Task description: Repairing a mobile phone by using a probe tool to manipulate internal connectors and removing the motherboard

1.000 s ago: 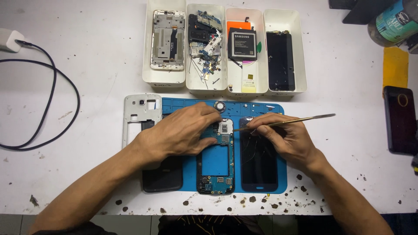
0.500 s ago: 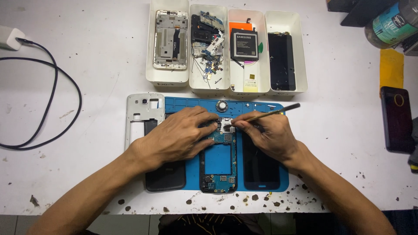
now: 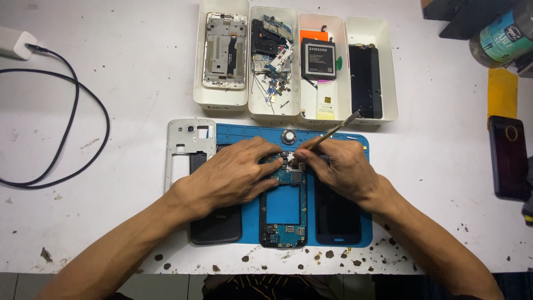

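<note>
Hands meet over the top end of an opened phone frame [image 3: 283,214] that lies lengthwise on a blue work mat [image 3: 252,219] at the table's near edge. The left hand [image 3: 233,175] rests palm down, fingers half curled, pressing on the frame's upper left corner; it hides that corner and most of what lies beneath it. The right hand [image 3: 344,166] is closed in a pen grip round a thin metal tool [image 3: 333,132], whose free end points up and away to the right. The working tip sits somewhere at the circuit board between the two hands, but fingers cover it and the exact spot cannot be told.

Just left of the frame a dark back cover [image 3: 216,225] shows only its lower half under the left wrist, and a white middle housing [image 3: 186,147] sticks out above it. Just right of the frame a dark screen panel [image 3: 338,219] is partly under the right wrist. A small round part [image 3: 288,135] lies on the mat above the fingers.

Beyond the mat stand four white trays [image 3: 222,100] with phone parts, their far rims cut off by the picture's top edge. A black cable [image 3: 72,139] loops at the left, and another dark phone [image 3: 509,158] lies at the right
</note>
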